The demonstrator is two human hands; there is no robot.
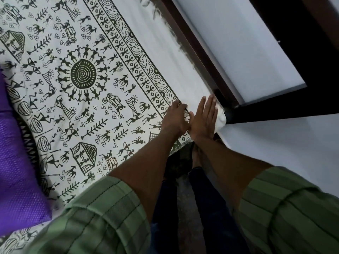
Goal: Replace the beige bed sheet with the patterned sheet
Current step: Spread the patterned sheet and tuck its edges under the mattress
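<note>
The patterned sheet [88, 74], white with dark tribal figures and a banded border, lies spread over the bed and fills the left and middle of the view. Both hands are at its near right corner, beside the dark wooden bed frame [203, 57]. My left hand [176, 118] rests on the border band with its fingers bent down onto the cloth. My right hand [205, 116] lies flat with straight fingers, pressing the plain white edge of the sheet against the frame's corner. No beige sheet is visible.
A purple pillow [16, 162] lies on the bed at the left. A white wall or panel [244, 52] runs behind the frame. My legs in dark trousers [207, 208] stand on a dark floor beside the bed.
</note>
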